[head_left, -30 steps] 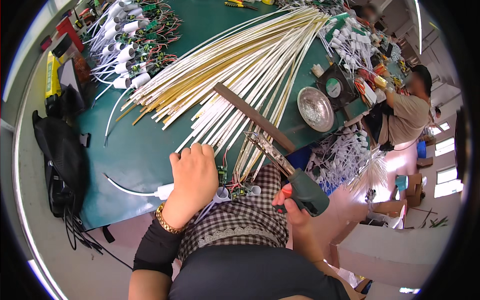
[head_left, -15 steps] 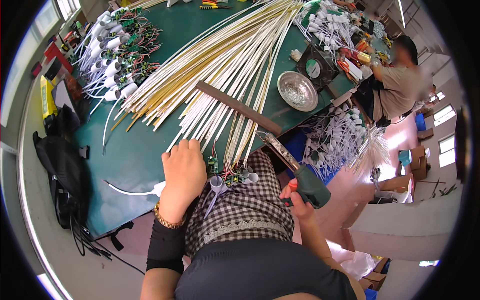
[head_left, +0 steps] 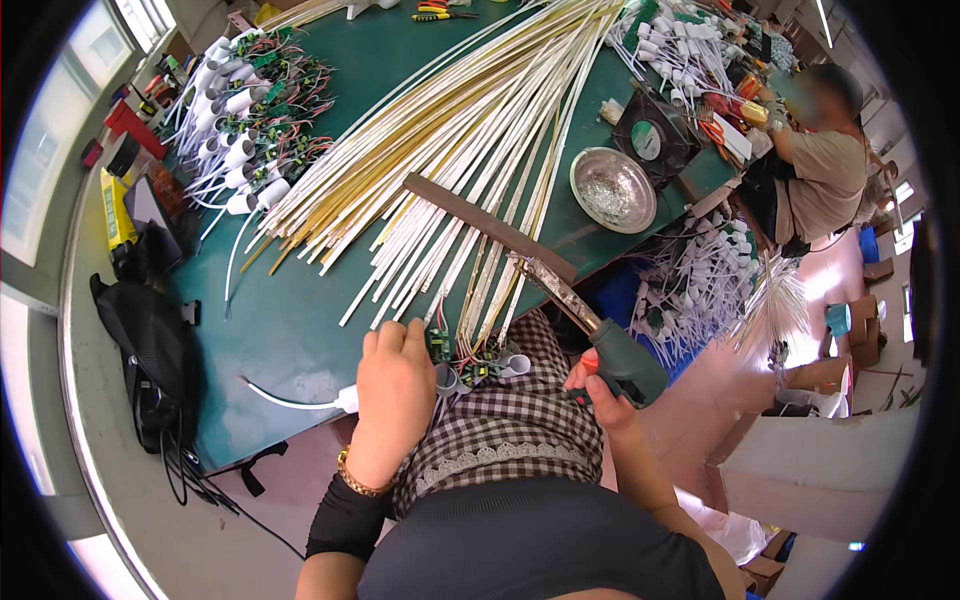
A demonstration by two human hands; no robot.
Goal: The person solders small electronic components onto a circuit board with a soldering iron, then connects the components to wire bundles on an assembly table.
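My right hand (head_left: 603, 392) grips the dark green handle of a soldering gun (head_left: 628, 362). Its metal barrel slants up and leftward, and the tip ends beside the near end of a brown bar (head_left: 490, 226). The bar lies across a fan of thin white and yellow strips (head_left: 450, 150). My left hand (head_left: 398, 388) has its fingers bent down at the near strip ends; what they pinch, if anything, is hidden. Just right of it, small green circuit boards (head_left: 438, 344) hang on red and white wires, with white tubes (head_left: 515, 366) above my checked apron. A white cable (head_left: 300, 402) emerges beside my left wrist.
Piled white tubes with boards (head_left: 240, 130) fill the table's far left. A metal bowl (head_left: 612, 190) and black fan (head_left: 655, 138) stand at right. A black bag (head_left: 150, 360) hangs along the left edge. One person (head_left: 825, 160) works at right; bundled white cables (head_left: 695, 280) lie below.
The whole scene has shifted slightly right and down. My left hand has drawn a little nearer to me, and the soldering gun's tip has moved slightly left and away along the bar.
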